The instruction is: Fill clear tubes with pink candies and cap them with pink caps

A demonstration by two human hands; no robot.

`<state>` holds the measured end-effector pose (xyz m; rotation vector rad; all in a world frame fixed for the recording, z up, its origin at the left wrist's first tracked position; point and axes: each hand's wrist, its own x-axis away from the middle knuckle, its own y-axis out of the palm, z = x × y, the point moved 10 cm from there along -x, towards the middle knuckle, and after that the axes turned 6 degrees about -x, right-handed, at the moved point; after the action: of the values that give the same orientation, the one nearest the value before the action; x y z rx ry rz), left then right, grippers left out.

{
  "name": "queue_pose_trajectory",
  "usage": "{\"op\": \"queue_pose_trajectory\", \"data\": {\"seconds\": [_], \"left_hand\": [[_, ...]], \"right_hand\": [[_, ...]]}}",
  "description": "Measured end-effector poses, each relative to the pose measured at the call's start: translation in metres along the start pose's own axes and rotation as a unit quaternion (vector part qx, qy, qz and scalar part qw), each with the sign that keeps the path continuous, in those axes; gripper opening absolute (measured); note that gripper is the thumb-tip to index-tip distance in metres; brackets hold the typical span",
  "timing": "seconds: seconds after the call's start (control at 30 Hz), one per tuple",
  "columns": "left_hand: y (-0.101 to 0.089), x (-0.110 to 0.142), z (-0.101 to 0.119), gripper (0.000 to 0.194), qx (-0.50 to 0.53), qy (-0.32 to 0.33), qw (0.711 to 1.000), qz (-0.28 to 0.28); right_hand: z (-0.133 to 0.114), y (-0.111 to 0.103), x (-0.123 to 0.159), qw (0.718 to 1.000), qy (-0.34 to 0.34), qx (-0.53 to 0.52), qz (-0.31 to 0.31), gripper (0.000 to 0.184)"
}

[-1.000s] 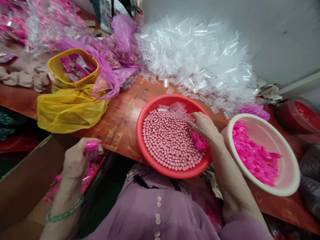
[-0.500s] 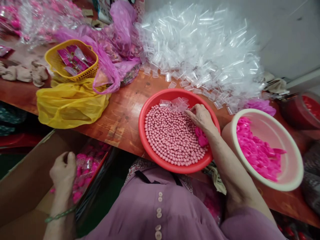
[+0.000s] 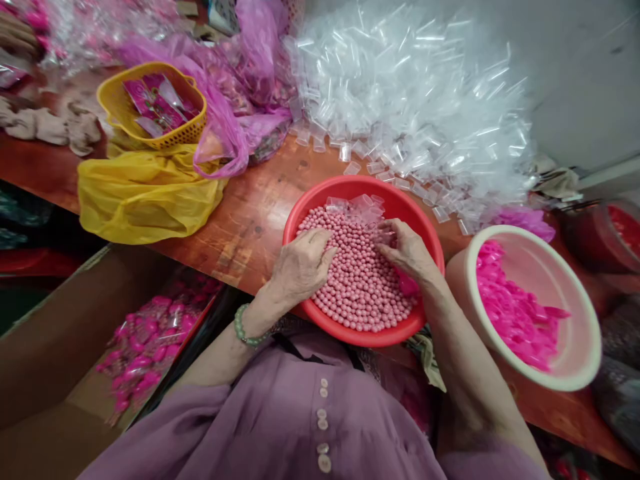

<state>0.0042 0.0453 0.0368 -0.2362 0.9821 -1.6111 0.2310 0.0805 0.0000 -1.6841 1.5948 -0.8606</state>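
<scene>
The long brown counter (image 3: 250, 220) runs across the room. At 12 o'clock on it sits a big heap of clear little tubes (image 3: 415, 100). At 3 o'clock stands a pale bowl (image 3: 585, 347) with bright pink plastic bits (image 3: 515, 313) in it. At 10 o'clock lies a yellow bag (image 3: 145, 193), and above it a yellow basket (image 3: 115, 100) with pink packets inside. Down at 8 o'clock, under the counter edge, a brown box (image 3: 60, 333) holds more pink things.

Right in the middle is the red bowl (image 3: 310, 207), full of small pink balls (image 3: 360, 287). A few clear tubes (image 3: 363, 207) lie on the balls at the bowl's 12 o'clock side.

Both hands are in this bowl. The left hand (image 3: 300, 267) lies on the balls at the bowl's 9 o'clock side, with its fingers bent close together. I cannot tell if it holds anything. A green bead band (image 3: 243, 328) goes round its wrist. The right hand (image 3: 407, 250) is at the bowl's 3 o'clock side, with its fingers pinched at the clear tubes; whether they grip one is hard to see. A bright pink piece (image 3: 407, 283) shows under its palm.
</scene>
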Motion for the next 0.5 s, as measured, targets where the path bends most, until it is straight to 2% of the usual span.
{"op": "queue_pose_trajectory", "data": {"seconds": [0.1,0.17,0.27,0.4,0.5], "left_hand": [[0.019,-0.001,0.001,0.023,-0.123,0.009,0.990,-0.069],[0.023,-0.001,0.003,0.022,-0.165,0.015,0.981,-0.104],[0.025,0.000,0.005,0.022,-0.190,0.018,0.972,-0.138],[0.029,-0.001,0.006,0.025,-0.207,0.018,0.963,-0.170],[0.035,0.000,0.005,0.026,-0.224,0.017,0.953,-0.202]], "right_hand": [[-0.008,0.010,0.002,0.999,-0.027,0.037,-0.008,0.034],[-0.014,0.015,0.005,0.996,-0.042,0.071,-0.022,0.033],[-0.022,0.017,0.011,0.987,-0.040,0.146,-0.051,0.042],[-0.034,0.028,0.015,0.946,-0.043,0.283,-0.151,0.020],[-0.053,0.050,0.017,0.912,-0.084,0.321,-0.243,0.028]]}}
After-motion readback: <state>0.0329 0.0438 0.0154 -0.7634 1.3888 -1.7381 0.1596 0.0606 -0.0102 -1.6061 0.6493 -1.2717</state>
